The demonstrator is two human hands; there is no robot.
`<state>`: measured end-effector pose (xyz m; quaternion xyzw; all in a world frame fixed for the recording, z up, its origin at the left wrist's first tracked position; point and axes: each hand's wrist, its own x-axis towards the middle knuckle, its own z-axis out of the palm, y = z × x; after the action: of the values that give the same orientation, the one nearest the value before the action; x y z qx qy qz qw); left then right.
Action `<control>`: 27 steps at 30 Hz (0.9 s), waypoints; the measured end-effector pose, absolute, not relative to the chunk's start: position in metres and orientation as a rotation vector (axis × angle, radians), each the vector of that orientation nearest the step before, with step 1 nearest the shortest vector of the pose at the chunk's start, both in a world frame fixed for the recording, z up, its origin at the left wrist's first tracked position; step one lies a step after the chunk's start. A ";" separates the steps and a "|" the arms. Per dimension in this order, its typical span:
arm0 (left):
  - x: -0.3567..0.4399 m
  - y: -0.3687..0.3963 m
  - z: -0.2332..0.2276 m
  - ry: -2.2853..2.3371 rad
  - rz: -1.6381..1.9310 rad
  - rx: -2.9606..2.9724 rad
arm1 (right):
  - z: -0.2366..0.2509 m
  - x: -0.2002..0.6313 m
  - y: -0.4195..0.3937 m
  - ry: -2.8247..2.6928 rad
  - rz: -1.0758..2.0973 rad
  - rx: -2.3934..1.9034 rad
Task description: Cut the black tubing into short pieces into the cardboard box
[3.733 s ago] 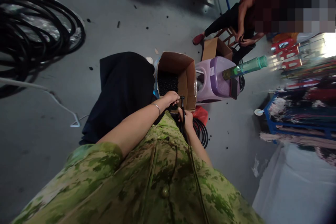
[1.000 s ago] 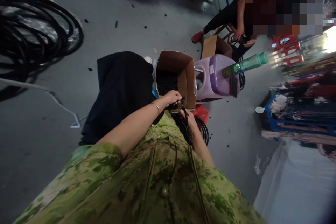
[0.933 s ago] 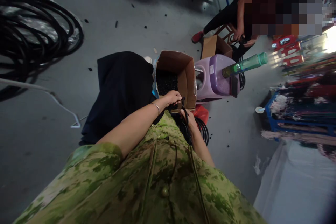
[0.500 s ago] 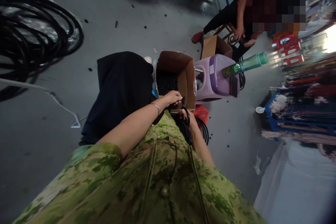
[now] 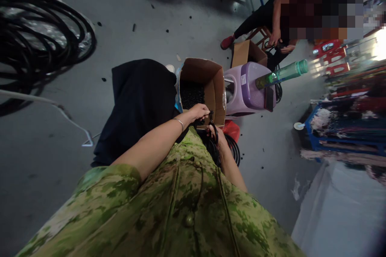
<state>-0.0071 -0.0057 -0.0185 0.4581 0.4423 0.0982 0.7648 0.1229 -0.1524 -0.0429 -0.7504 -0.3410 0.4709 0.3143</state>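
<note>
My left hand (image 5: 199, 111) is closed in a pinch over the near edge of an open cardboard box (image 5: 215, 100). Thin black tubing (image 5: 198, 122) shows under its fingers; its exact shape is hard to make out. Close by on the right, my right hand (image 5: 219, 135) is wrapped round what look like black-handled scissors (image 5: 214, 133), their upper end close to the left fingertips. Inside the box lies a heap of small black pieces (image 5: 191, 93). A coil of black tubing (image 5: 233, 148) hangs or lies beside my right forearm, partly hidden.
Right of the box is a purple-and-white plastic stool (image 5: 250, 88) bearing a green bottle (image 5: 289, 72) and a dark phone (image 5: 269, 99). Dark cloth (image 5: 141, 100) lies to the left. Large black coils (image 5: 69, 20) rest on the floor. A co-worker's hands (image 5: 279, 44) work at the upper right.
Almost nothing differs. Both my hands keep their place and grip, with only a very slight shift of the view.
</note>
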 end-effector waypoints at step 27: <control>-0.005 -0.005 -0.024 0.922 0.155 0.983 | -0.039 0.119 -0.150 -0.728 1.340 -1.845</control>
<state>-0.0052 -0.0049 -0.0243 0.4546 0.4264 0.0719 0.7787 0.1190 -0.1504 -0.0389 -0.7176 -0.2832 0.5211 0.3651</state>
